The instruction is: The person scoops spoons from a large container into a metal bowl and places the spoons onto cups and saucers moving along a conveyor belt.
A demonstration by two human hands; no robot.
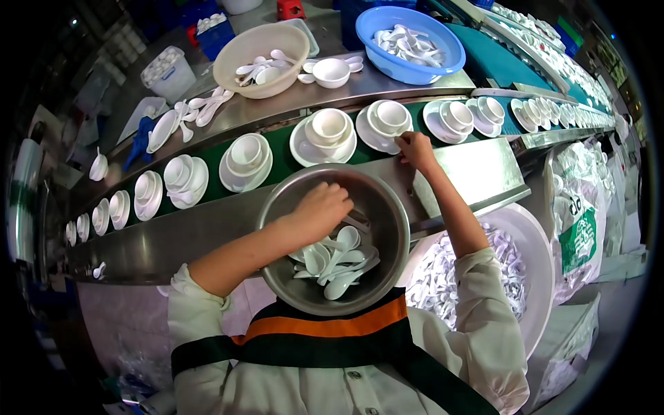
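Observation:
My left hand (324,209) is closed over a steel bowl (395,277), fingers curled downward, hiding whatever is between them. Several white spoons (339,285) lie loose in the bowl, below that hand. At the green belt (280,162), my right hand (417,150) has its fingers pinched together beside a white cup-and-saucer stack (392,117); what they grip is too small to tell. Another stack (328,128) sits to the left of it, and more stand in a row along the belt.
Behind the belt, a beige basin (232,62) and a blue basin (453,52) hold spoons. Loose spoons (207,111) lie on the steel ledge at left. A big pink-white tub (543,277) full of wrapped pieces is at right, near a printed plastic bag (577,207).

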